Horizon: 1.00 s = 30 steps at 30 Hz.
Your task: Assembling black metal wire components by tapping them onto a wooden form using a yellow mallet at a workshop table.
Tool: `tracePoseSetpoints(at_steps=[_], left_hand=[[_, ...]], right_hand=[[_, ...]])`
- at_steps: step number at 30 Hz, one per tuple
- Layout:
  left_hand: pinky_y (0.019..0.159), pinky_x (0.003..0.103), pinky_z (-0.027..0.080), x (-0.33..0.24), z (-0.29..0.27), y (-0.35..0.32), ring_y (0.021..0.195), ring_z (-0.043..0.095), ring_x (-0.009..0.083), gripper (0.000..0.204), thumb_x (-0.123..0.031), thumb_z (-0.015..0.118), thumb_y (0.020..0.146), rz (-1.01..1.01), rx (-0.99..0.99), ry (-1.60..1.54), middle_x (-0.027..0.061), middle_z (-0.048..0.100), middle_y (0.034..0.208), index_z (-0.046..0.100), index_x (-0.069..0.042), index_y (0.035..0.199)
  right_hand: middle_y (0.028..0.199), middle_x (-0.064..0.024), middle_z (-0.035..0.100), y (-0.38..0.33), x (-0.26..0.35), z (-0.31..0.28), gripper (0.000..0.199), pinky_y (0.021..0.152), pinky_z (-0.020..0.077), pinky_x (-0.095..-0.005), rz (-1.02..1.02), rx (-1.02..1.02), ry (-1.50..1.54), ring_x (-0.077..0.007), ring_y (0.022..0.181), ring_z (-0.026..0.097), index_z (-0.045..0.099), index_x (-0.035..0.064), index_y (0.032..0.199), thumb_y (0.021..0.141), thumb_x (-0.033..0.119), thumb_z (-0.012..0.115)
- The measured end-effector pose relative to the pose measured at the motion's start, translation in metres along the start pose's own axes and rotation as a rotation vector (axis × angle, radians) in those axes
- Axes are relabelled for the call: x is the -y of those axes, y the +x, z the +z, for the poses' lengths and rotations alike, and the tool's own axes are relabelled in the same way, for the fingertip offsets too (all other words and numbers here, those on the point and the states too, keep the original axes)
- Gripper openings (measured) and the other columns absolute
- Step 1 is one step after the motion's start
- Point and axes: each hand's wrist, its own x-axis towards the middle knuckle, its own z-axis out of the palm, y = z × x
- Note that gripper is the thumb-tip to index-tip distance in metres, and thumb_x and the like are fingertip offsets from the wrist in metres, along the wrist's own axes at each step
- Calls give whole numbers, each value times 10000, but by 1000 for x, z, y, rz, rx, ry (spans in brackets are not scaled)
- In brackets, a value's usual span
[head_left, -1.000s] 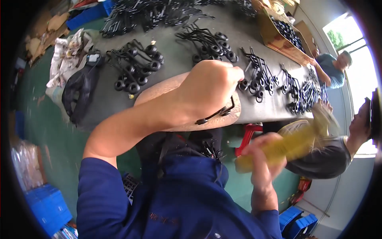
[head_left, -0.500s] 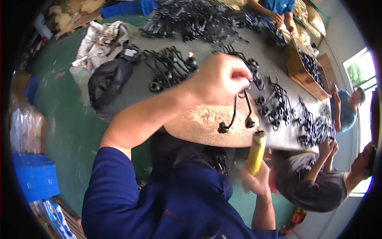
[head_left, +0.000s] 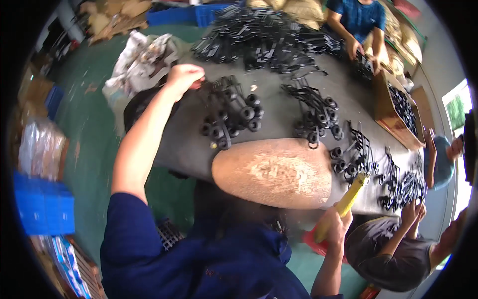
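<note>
My right hand is wrapped round a yellow rod-shaped tool with a dark end, held tilted at the right end of the board. My left hand is raised at the far left, beside a bunch of black bent rods with round ends. Its fingers are curled and smeared by motion, so I cannot tell what is in them. Before me lies the oval wooden board, its surface scuffed pale in the middle. Another bunch of the black rods lies beyond it, touching its far edge.
A big heap of black rods covers the back of the grey table. More bunches lie at the right, by a cardboard box of black parts. Co-workers are at the back and right. A white sack is at the left.
My left hand has gone from over the board to the far left, and the black bent rods that hung from it are gone from it. My right hand has shifted right with the yellow tool.
</note>
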Motion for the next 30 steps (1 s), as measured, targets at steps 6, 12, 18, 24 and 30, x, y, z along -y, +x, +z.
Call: tracePoseSetpoints(at_steps=[6,12,18,24,30], left_hand=[[833,315,531,-11,-7,-2,881,671,173,261,-98,715,809,422,-220,561,111,708,961,678,15,1042],[683,262,559,-126,200,-48,782,660,137,237,-99,668,872,339,349,130,93,690,913,660,1,1087],[710,302,546,-117,426,-26,751,659,169,365,-195,726,804,531,632,156,141,693,854,642,46,1064],[770,303,528,-83,539,12,810,661,193,424,-256,754,752,369,527,721,134,704,918,677,40,1045],[595,243,491,-116,537,-2,646,590,82,102,-98,694,813,229,687,103,22,663,748,700,-4,854]], right_hand=[[702,-83,565,29,-18,-21,241,546,498,-310,-152,-282,276,-202,552,590,464,14,1043,843,16,598],[748,-87,561,51,-21,-45,213,569,524,-332,-292,-445,480,-213,581,599,466,20,1051,885,36,600],[737,-93,563,60,-29,-42,205,576,510,-323,-223,-377,380,-214,580,598,469,4,1040,872,50,577],[751,-81,584,62,-26,-44,176,598,522,-310,-204,-338,387,-191,607,626,466,-13,1035,882,4,552],[764,-72,583,61,-25,-44,170,600,523,-303,-189,-335,380,-178,617,630,473,-17,1016,867,-12,555]])
